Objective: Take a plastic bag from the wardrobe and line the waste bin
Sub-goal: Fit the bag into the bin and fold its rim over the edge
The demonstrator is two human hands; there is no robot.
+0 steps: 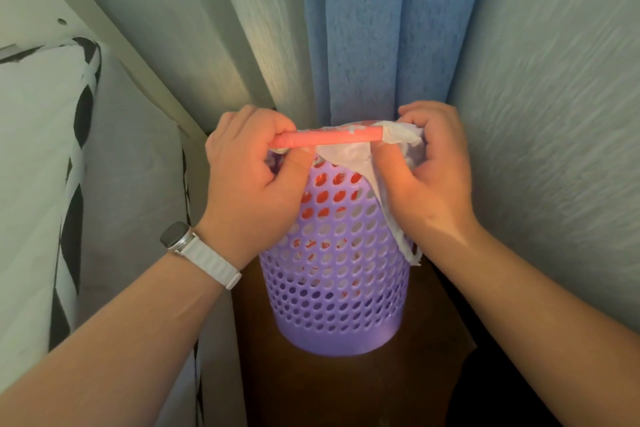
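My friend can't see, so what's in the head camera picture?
A left hand and a right hand stretch a white-and-red plastic bag over the rim of a purple waste bin with holes. The left grips its red edge, the right its white part. Blue curtains hang behind.

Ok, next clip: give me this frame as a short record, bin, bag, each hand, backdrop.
bin: purple perforated waste bin, upright on a dark wooden surface
bag: white plastic bag with red print, inside the bin, red rolled edge stretched at the rim
left hand: grips the red edge; watch on wrist
right hand: pinches the bag's white film, flap hanging outside
backdrop: blue curtain
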